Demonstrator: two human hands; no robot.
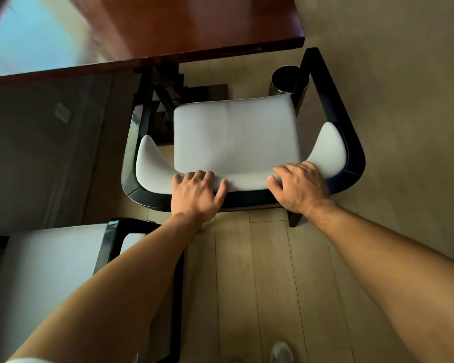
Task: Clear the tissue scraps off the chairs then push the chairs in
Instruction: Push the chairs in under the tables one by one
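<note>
My fingers (207,176) curl over the padded top of the chair (236,137) back, gripping it with both hands: my left hand (194,195) near the middle, my right hand (302,187) towards the right arm. Its white seat sits partly short of the red-brown table (194,27). A second chair (50,260) stands at my lower left. One dark bin (286,79) stands beyond the seat.
</note>
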